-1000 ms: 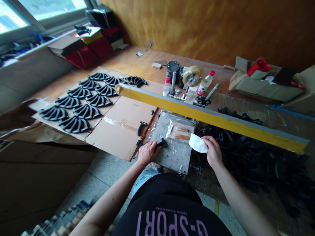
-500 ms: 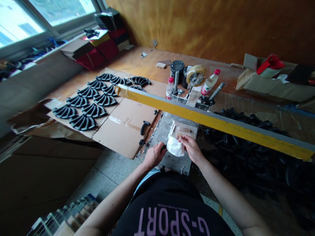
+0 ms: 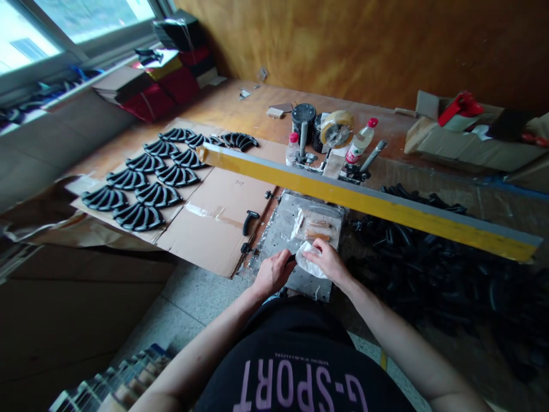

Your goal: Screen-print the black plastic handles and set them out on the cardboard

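My left hand (image 3: 273,272) is closed around a small black curved handle (image 3: 292,258), most of it hidden by my fingers and the cloth. A white cloth (image 3: 309,262) is pinched in my right hand (image 3: 328,260) and bunched against the end of the handle. Both hands are held over a grey metal plate (image 3: 278,229), close in front of my body. A wooden block (image 3: 315,226) lies on the plate just beyond my right hand. One separate black handle (image 3: 250,221) rests on the cardboard's right edge.
Fanned rows of black handles (image 3: 138,217) cover the cardboard (image 3: 206,240) at left. A yellow-sided bar (image 3: 369,203) crosses above the plate. Behind it stand red-capped bottles (image 3: 361,140), a tape roll (image 3: 337,129) and black tubs (image 3: 303,118). At right lies a dark pile of handles (image 3: 429,280).
My right hand has shifted down and the white cloth has become more bunched around the handle's end. My left hand keeps its hold. The camera view has turned slightly.
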A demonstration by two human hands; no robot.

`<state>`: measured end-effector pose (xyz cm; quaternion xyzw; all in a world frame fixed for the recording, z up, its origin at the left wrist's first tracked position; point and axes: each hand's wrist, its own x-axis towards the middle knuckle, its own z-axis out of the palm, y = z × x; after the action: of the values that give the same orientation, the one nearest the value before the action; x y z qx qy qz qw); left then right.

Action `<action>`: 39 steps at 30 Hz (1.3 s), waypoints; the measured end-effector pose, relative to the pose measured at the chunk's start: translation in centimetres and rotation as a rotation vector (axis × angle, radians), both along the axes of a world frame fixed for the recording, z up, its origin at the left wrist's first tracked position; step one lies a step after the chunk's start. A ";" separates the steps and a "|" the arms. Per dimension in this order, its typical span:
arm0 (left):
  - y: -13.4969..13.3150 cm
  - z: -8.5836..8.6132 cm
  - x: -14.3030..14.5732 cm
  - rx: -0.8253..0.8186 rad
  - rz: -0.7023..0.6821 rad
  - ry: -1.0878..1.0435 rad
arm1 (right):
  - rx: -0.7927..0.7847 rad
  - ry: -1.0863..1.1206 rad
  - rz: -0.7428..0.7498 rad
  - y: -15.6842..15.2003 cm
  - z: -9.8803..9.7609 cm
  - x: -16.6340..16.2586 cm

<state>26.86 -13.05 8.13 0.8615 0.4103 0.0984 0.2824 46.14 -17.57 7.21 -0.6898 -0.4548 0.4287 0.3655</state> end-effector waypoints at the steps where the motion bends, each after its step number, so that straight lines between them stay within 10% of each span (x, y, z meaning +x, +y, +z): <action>1: 0.2 -0.1 -0.1 0.009 0.020 -0.006 | -0.024 -0.014 0.041 -0.5 0.0 0.4; 12: 1.5 0.6 0.6 0.054 0.061 -0.079 | 0.027 0.118 -0.019 0.9 4.0 1.6; 19: 1.8 0.2 0.0 0.004 0.165 -0.041 | -0.117 0.017 0.127 -0.7 2.1 4.3; 26: 0.1 0.1 3.9 -0.541 0.005 -0.052 | 0.098 0.067 -0.559 0.1 3.1 15.8; 31: -1.6 -0.5 10.5 -0.690 -0.110 -0.108 | 0.209 0.171 -0.526 5.4 5.1 19.7; 35: -1.9 -0.9 14.0 -0.760 -0.199 -0.209 | 0.222 -0.248 -0.311 3.2 6.2 21.8; 39: -2.2 -0.3 13.9 -0.662 -0.280 -0.180 | 0.001 -0.917 -0.323 -5.2 7.2 25.8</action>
<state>40.75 -15.22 7.81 0.7592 0.2713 -0.0039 0.5916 71.89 -22.74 14.46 -0.8691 -0.4563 0.0183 0.1898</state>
